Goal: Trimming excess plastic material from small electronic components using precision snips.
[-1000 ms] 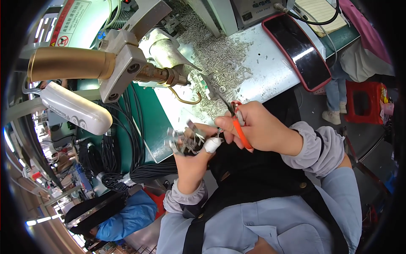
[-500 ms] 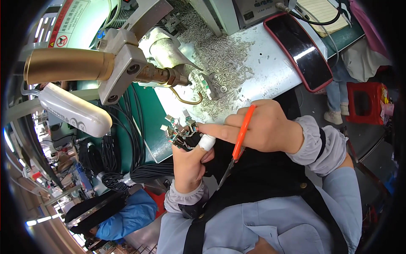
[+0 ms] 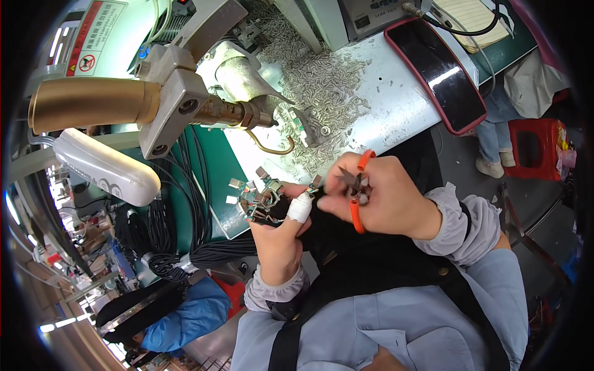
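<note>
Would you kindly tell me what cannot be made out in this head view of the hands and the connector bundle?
- Cutter jaws: the right hand covers most of the orange-handled cutters, so whether they grip anything is unclear.
- Connector bundle: too small to count pieces; the left hand hides its lower part.
- Left fingertip: white tape covers it.
- Black cables: their ends run out of sight under the bench.

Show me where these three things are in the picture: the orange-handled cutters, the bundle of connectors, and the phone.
orange-handled cutters [image 3: 354, 213], head view, on the lower orange handle below the right hand's fingers.
bundle of connectors [image 3: 258, 199], head view, on the metal plug ends above the left hand.
phone [image 3: 440, 68], head view, on the middle of its dark screen.
</note>
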A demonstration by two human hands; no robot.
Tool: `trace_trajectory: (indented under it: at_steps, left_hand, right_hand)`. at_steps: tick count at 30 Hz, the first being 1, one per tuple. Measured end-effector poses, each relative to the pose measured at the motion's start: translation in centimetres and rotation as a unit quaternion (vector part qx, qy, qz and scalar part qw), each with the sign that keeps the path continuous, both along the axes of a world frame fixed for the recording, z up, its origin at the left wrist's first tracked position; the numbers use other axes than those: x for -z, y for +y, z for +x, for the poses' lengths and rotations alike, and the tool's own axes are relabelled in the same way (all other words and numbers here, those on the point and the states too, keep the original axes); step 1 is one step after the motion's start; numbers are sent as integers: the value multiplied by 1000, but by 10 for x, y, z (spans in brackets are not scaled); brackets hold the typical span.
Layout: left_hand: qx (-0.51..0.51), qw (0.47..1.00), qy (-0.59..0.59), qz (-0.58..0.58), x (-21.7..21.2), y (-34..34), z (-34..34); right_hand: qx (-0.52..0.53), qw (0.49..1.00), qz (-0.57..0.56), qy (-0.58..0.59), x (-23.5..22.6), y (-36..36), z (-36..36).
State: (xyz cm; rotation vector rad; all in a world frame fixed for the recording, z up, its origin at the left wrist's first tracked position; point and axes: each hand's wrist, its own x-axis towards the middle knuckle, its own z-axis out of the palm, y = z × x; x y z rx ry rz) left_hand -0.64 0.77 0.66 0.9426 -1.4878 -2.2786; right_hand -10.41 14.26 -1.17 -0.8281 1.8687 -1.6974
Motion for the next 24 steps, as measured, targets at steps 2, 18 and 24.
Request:
trace_trajectory:
  at_steps: [2,18,24]
  left_hand:
    - [-1,1000,2,-18,0,1,2]
    - [94,988,3,119,12,-37,-47]
    - [104,991,-7,79,13,-46,-61]
  right_hand:
    - [-20,998,53,39,2,3,2]
    - [84,996,-1,11,19,-14,-15]
    - [38,995,26,-84,17,-42,-50]
